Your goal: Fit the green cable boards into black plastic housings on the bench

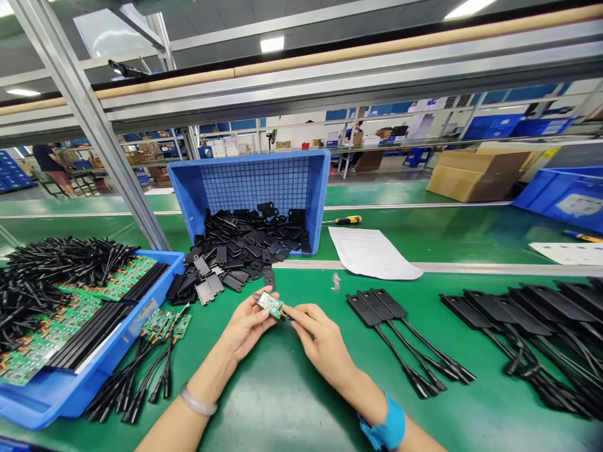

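Both the left hand and right hand pinch a small circuit board between them; grip its edges, keeping it level.

Small green rectangular circuit board, component side up and tilted slightly, held above the green work surface between the fingertips of both hands; its right end meets a thin black cable, pinched by the right-hand fingers.

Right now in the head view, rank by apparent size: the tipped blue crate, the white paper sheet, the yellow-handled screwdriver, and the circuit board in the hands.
1. Tipped blue crate
2. White paper sheet
3 and 4. Yellow-handled screwdriver and circuit board: alike; the board is nearer, so unsure.
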Demonstrator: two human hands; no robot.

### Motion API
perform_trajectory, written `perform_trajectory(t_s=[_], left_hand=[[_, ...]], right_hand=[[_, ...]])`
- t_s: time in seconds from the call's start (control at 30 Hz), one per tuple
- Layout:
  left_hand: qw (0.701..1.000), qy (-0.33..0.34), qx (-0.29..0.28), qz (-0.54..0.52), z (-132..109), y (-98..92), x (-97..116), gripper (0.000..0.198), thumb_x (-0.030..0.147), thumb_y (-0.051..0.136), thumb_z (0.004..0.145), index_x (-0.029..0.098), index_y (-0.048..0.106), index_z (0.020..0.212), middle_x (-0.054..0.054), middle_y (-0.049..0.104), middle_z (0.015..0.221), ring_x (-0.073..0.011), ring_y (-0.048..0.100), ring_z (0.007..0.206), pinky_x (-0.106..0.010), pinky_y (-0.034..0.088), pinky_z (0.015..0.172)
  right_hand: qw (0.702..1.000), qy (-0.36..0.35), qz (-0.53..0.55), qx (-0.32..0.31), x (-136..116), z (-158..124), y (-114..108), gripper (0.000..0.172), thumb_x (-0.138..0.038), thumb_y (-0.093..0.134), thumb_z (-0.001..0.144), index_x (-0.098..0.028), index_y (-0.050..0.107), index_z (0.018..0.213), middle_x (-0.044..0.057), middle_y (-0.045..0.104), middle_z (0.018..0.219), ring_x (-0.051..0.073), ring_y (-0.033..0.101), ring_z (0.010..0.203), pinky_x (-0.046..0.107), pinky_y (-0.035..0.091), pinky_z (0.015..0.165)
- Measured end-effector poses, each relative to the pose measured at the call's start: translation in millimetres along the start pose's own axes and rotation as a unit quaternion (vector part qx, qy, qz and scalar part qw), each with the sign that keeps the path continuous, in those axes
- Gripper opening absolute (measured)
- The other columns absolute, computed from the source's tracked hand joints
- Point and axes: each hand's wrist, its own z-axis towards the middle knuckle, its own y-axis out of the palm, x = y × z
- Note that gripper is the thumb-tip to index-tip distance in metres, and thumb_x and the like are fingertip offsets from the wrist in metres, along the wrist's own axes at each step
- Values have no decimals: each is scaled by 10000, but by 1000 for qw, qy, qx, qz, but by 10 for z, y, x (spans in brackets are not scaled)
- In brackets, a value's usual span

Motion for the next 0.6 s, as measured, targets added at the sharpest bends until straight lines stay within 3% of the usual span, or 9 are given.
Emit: perform_trajectory(t_s=[0.23, 0.4, 0.5, 0.6], left_hand=[[999, 9, -29, 28, -15, 37, -35, 564, 185, 730, 713, 222, 499, 1226, -97, 571, 1251, -237, 574, 1095, -394, 442, 955], [997, 54, 46, 36, 20, 103, -149, 371, 330, 705, 754, 150, 549, 1038, -115, 665, 1057, -242, 619, 1012, -397, 461, 911], [992, 81, 76, 58, 25, 123, -181, 376, 362, 714, 738, 148, 527, 983, -110, 688, 982, -244, 647, 943, -386, 489, 853], [987, 97, 95, 90, 11, 139, -171, 399, 389, 720, 720, 147, 518, 966, -106, 698, 928, -246, 663, 892, -373, 506, 802]], right_hand=[[1000, 21, -6, -18, 20, -20, 57, 341, -148, 401, 907, -232, 629, 1145, 80, 601, 956, 214, 565, 905, 339, 507, 774], [999, 20, 3, -41, -4, -22, 90, 307, -140, 432, 882, -229, 635, 1095, 70, 612, 948, 200, 581, 891, 327, 505, 781], [992, 106, 64, -33, -10, 2, 95, 209, -204, 521, 838, -200, 626, 1019, 56, 644, 893, 186, 602, 783, 301, 509, 718], [963, 215, 143, -80, 11, 28, 105, 166, -324, 564, 816, -172, 625, 844, 18, 632, 680, 155, 576, 584, 243, 461, 547]])
